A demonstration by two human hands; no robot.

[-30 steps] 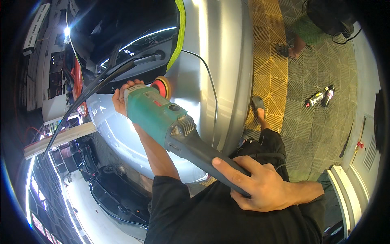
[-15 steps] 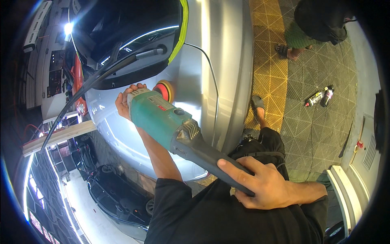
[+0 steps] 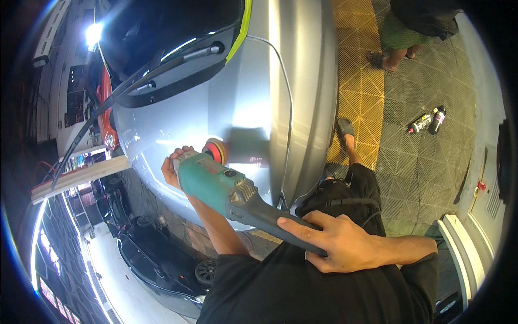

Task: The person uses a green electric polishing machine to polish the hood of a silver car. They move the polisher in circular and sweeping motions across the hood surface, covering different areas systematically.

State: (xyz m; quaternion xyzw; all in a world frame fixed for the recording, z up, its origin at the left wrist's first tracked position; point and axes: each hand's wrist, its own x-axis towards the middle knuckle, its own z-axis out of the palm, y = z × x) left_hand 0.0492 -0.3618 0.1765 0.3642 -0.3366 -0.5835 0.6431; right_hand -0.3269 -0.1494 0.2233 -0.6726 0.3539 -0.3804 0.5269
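The person's right hand (image 3: pixel 342 243) was wrapped round the rear end of the dark handle (image 3: pixel 270 218) of a green rotary polisher (image 3: pixel 208 181), its forefinger stretched along the grip. Beyond it, the left hand (image 3: pixel 174 167) was curled over the tool's grey head, fingers close together on the casing. The polisher slanted across the silver car's hood (image 3: pixel 162 143), over the stretch between the windshield and the hood's rounded near edge. Its red and yellow polishing pad (image 3: pixel 217 151) faced the paint; whether it pressed on the surface could not be told. Just right of the pad, a dark blurred reflection crossed the bright glare on the bodywork.

Farther up, a black wiper arm (image 3: pixel 202 52) stood near the lower edge of the windshield (image 3: pixel 162 29), and lime-green tape (image 3: pixel 240 32) ran along the windshield's right edge. On the floor, a sandalled foot (image 3: pixel 347 128) rested on the yellow tile strip (image 3: pixel 359 92), near its left edge. Two bottles (image 3: pixel 426 124) lay side by side on the grey tiles (image 3: pixel 415 178), well right of that strip. Past them stood another person (image 3: pixel 396 59), legs bare below green clothing. A black car (image 3: pixel 162 251), a red car (image 3: pixel 106 108) and a glaring lamp (image 3: pixel 94 34) showed on the far left.
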